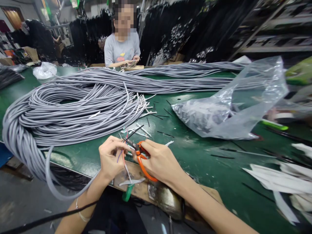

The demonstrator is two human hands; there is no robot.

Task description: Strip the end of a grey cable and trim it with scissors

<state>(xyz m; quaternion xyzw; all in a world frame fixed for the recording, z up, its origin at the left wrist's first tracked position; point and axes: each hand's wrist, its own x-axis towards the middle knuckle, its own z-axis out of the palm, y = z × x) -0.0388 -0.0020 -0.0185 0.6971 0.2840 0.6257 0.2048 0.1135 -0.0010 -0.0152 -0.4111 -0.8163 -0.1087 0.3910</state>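
Note:
My right hand (161, 159) grips a pair of orange-handled scissors (140, 155), with the blades pointing left towards my other hand. My left hand (112, 157) is closed, fingertips pinched, on thin coloured wires (123, 160) at the end of a grey cable. That cable (50, 169) loops down from the bundle and passes by my left forearm. The blades sit right at the left fingertips; whether they touch a wire I cannot tell. Beyond my hands lies a large coil of grey cables (80, 110), their stripped whitish ends (143, 105) fanned out to the right.
A clear plastic bag (214, 113) with dark pieces inside lies at right. Black and white scraps (162, 117) dot the green table (195, 156). White paper strips (275, 177) lie at far right. A metal device (168, 198) sits at the near edge. Opposite, a person (123, 48) sits.

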